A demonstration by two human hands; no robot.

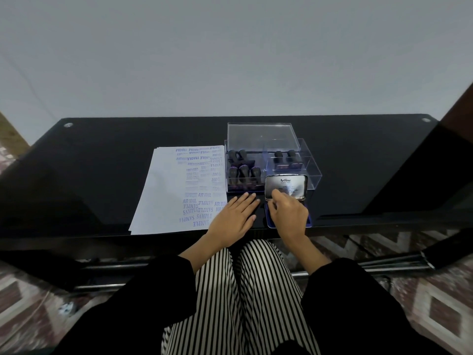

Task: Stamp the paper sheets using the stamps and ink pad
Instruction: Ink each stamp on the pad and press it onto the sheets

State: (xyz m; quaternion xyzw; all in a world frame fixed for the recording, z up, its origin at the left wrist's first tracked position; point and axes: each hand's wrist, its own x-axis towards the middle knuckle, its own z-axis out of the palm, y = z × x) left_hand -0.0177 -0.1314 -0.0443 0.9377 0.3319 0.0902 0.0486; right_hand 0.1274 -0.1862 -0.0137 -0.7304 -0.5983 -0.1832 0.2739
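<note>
A stack of white paper sheets [169, 196] lies on the black glass table, its right half covered with blue stamp prints. My left hand [234, 216] rests flat on the table, fingers straight, partly over the paper's lower right corner. My right hand [288, 213] is over the blue ink pad base [308, 222], its fingers touching the raised metal lid [286, 187] marked "Artline". Whether the fingers pinch the lid I cannot tell. Several black-handled stamps [243, 174] stand in a clear box, and two more stamps [284, 158] stand in a second clear box.
A clear plastic lid [262, 137] leans behind the stamp boxes. The table's front edge [102, 238] runs just below the paper. My striped trousers and black sleeves fill the lower view, over a patterned rug [435, 303].
</note>
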